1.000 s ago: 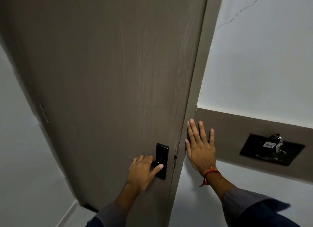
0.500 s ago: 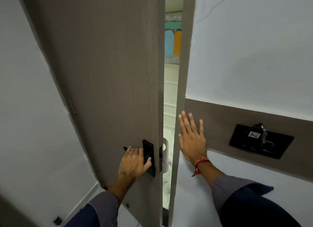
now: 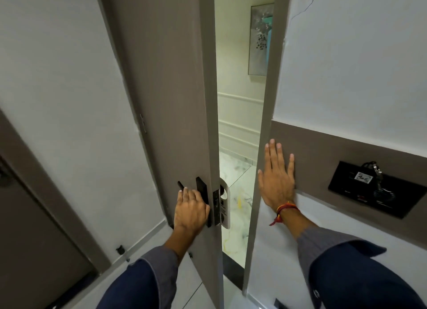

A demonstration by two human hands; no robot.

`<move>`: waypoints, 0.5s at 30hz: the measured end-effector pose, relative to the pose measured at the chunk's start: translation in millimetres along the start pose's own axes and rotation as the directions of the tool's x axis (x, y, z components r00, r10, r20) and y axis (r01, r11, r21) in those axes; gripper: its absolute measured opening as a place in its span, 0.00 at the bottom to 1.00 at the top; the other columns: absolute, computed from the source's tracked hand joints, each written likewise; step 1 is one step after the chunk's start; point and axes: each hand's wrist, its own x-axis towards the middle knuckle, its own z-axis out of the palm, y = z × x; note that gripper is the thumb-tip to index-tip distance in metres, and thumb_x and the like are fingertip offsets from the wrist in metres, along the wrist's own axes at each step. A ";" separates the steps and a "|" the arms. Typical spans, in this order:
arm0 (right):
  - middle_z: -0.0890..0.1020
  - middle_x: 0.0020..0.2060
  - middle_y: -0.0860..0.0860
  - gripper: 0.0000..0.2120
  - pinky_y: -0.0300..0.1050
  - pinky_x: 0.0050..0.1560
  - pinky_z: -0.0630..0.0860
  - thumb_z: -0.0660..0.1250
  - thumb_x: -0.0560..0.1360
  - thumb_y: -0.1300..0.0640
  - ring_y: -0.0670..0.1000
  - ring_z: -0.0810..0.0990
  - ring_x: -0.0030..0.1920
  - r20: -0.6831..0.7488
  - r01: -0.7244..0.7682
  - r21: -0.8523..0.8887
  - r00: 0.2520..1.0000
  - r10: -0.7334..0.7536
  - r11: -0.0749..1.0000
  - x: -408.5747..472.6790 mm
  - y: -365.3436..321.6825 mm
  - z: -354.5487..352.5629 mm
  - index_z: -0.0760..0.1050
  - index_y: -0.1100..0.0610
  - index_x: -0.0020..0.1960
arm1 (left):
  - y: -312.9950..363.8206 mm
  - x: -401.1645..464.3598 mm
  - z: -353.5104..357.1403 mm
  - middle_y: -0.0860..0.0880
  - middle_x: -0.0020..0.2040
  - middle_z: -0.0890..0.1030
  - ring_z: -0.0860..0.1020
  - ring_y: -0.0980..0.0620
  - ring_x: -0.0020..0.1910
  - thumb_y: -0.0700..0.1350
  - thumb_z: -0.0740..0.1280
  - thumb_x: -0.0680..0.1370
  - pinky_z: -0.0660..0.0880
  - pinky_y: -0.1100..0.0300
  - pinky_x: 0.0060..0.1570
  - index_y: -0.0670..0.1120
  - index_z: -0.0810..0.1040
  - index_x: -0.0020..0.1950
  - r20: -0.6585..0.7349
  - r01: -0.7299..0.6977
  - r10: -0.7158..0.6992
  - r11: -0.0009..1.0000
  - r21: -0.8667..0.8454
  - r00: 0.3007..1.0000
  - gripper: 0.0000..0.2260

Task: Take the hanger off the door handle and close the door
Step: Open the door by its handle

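Left hand (image 3: 190, 208) is wrapped around the inside door handle (image 3: 182, 187), grip closed on it, and the door (image 3: 166, 101) has swung wider than half a second ago. Right hand (image 3: 277, 179) stays flat on the wall panel (image 3: 323, 151), holding nothing. Beyond the door's edge, the white hanger (image 3: 225, 204) now shows fully on the outer handle, within reach, I'd judge.

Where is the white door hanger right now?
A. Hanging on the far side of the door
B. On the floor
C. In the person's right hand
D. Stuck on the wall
A: the white hanger hangs past the door edge, on its far side, touched by neither hand.
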 end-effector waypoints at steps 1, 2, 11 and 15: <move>0.48 0.85 0.57 0.39 0.65 0.83 0.47 0.62 0.82 0.50 0.56 0.49 0.85 -0.002 0.001 0.006 1.000 -0.001 1.000 -0.3 -0.5 -1.1 0.46 0.61 0.85 | -2.3 -4.0 -0.4 0.31 0.71 0.71 0.66 0.35 0.73 0.55 0.53 0.82 0.60 0.41 0.76 0.34 0.65 0.72 0.007 0.013 -0.013 1.000 -0.010 1.000 0.28; 0.48 0.85 0.57 0.39 0.66 0.83 0.49 0.63 0.82 0.51 0.56 0.49 0.85 -0.003 0.003 0.015 1.000 -0.003 1.000 -0.7 -0.3 -2.1 0.47 0.62 0.85 | -4.7 -7.5 -1.1 0.32 0.71 0.71 0.66 0.35 0.74 0.55 0.53 0.82 0.61 0.41 0.76 0.34 0.65 0.72 0.008 0.020 -0.020 1.000 -0.021 1.000 0.28; 0.48 0.85 0.58 0.40 0.66 0.83 0.50 0.64 0.81 0.50 0.57 0.50 0.85 -0.002 0.044 0.040 0.999 -0.044 0.998 -4.4 8.8 4.6 0.47 0.62 0.84 | -25.9 -40.1 -9.9 0.32 0.76 0.64 0.60 0.36 0.77 0.53 0.51 0.84 0.57 0.43 0.78 0.34 0.58 0.76 0.035 0.096 -0.094 0.993 -0.072 0.995 0.27; 0.47 0.85 0.58 0.40 0.65 0.82 0.48 0.63 0.82 0.50 0.57 0.49 0.85 0.015 0.058 0.057 0.998 -0.059 0.997 -9.6 13.5 8.9 0.46 0.63 0.84 | -35.6 -52.9 -9.5 0.31 0.77 0.61 0.58 0.36 0.78 0.51 0.49 0.84 0.55 0.43 0.78 0.34 0.56 0.76 0.035 0.144 -0.142 0.986 -0.088 0.989 0.27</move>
